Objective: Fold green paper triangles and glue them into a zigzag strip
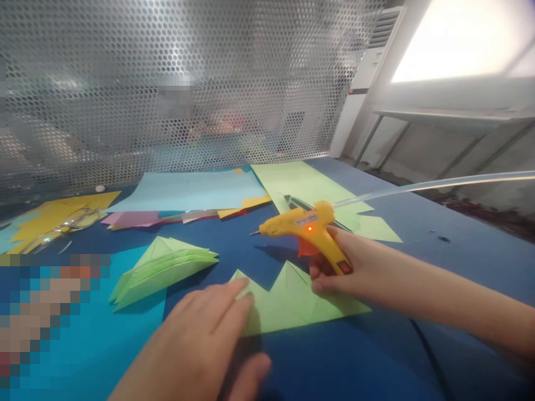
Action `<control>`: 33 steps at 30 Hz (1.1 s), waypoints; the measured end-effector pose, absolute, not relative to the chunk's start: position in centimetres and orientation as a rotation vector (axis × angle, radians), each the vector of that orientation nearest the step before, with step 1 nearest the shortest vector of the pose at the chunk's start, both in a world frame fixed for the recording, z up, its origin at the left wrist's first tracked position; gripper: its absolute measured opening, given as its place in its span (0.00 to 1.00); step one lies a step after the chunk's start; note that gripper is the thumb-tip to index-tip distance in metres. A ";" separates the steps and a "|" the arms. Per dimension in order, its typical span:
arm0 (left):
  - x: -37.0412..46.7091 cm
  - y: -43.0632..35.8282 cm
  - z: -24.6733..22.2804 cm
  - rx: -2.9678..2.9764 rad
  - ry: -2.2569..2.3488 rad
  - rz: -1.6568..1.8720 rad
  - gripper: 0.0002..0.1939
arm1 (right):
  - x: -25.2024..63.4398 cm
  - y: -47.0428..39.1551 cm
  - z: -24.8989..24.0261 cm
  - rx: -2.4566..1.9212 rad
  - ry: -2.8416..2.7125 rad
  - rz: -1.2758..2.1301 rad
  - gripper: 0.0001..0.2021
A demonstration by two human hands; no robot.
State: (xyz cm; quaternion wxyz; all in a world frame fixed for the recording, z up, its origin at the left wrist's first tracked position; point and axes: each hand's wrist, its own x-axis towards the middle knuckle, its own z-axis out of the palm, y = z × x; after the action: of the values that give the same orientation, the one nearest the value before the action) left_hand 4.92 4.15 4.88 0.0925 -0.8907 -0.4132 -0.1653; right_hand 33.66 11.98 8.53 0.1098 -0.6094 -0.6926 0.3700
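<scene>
At four o'clock from centre, the right hand is clamping its fingers around the yellow glue gun, whose long axis is running nearly nine-to-three, nozzle pointing toward nine, while the left hand, thumb and fingers apart, is resting on green paper at five o'clock.

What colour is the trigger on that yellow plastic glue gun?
The small plastic trigger is orange-red, best seen in the head view.

I see the paper piece on the bench, under left hand fingertips. Glue gun in right hand. Paper stack left of and beyond left hand. Loose sheets past both hands, mesh panel behind them.
</scene>
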 end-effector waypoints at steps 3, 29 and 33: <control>3.1 5.4 5.0 -2.397 -1.245 -0.546 0.17 | 33.8 12.2 8.6 -1.774 -2.053 1.008 0.17; 0.8 7.7 5.7 -2.459 -1.779 -0.249 0.23 | 33.3 12.6 8.3 -1.685 -2.024 0.794 0.16; 0.8 7.0 5.5 -2.637 -1.655 -0.306 0.18 | 31.8 12.1 8.3 -1.626 -2.041 0.933 0.23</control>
State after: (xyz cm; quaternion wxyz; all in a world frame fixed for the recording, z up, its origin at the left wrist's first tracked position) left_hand 0.78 6.96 5.46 0.0067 -0.8428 -0.5292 -0.0978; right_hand 31.83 12.12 8.28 0.1842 -0.5767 -0.7239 0.3308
